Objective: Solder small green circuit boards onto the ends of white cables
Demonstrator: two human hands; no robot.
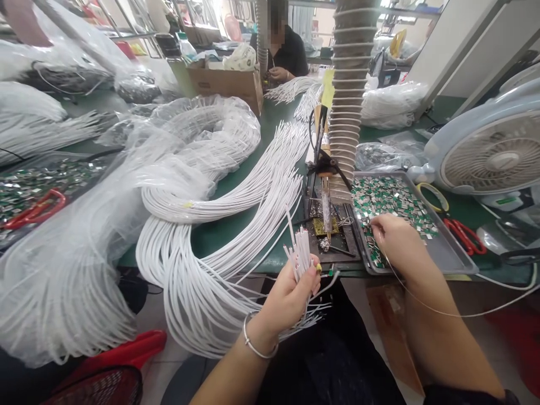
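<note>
My left hand (295, 289) is closed around a bundle of white cables (301, 250), their cut ends pointing up. Below that hand, more cable ends hang over the table's front edge. Over a grey metal tray (453, 253), my right hand (399, 242) has thumb and fingers pinched together among small green-and-silver connector boards (386, 197). One connector seems to be at the fingertips, partly hidden by them. A thin wire (447, 314) runs from under the right palm out to the right. Between the hands, a soldering iron (326, 211) is mounted upright, tip down.
Looped white cables (211, 253) and a plastic-wrapped coil (202, 140) cover the left. A ribbed hose (350, 101) hangs behind the iron. Right of the tray are red-handled scissors (466, 236), a tape roll (433, 197) and a fan (498, 152). Another person (287, 50) sits opposite, beyond a cardboard box (228, 84).
</note>
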